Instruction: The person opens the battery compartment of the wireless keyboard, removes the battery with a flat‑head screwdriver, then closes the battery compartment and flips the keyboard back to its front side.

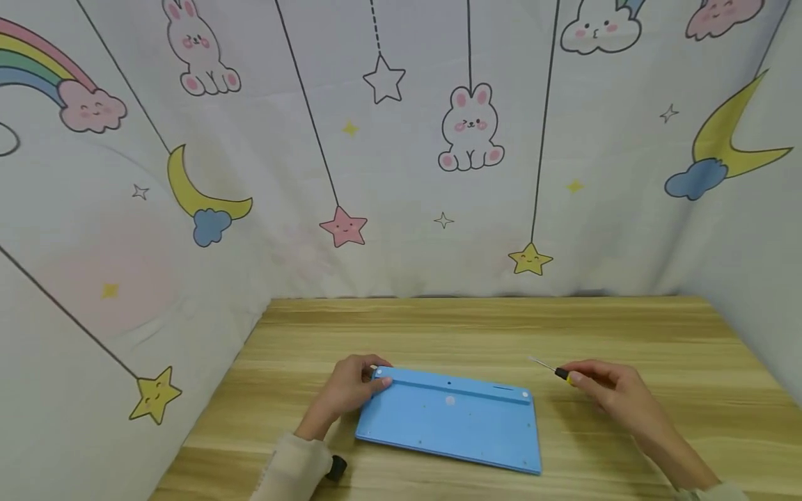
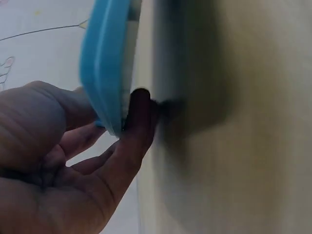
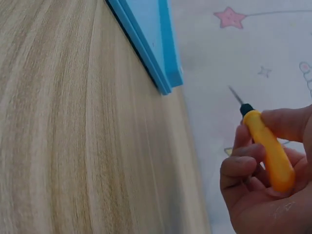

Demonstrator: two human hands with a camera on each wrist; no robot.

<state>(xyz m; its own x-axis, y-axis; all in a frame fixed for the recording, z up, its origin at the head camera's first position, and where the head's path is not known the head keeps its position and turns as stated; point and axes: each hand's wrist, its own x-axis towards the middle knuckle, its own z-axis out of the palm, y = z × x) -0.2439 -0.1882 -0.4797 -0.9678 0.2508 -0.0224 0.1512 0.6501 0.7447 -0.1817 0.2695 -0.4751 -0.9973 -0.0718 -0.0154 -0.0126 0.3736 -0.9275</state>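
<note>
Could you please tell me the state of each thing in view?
Blue board: left end raised off the table, ridged face up.
Screwdriver: held, tip bare and apart from the board.
Left hand: grips the board's left end.
Right hand: holds the screwdriver by its yellow handle.
Printed cloth: hanging behind the table.

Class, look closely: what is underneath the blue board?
The left wrist view shows part of the left hand under the blue board, with the shadowed wooden table below. Most of the board's underside is hidden, as is the table area it covers.
</note>
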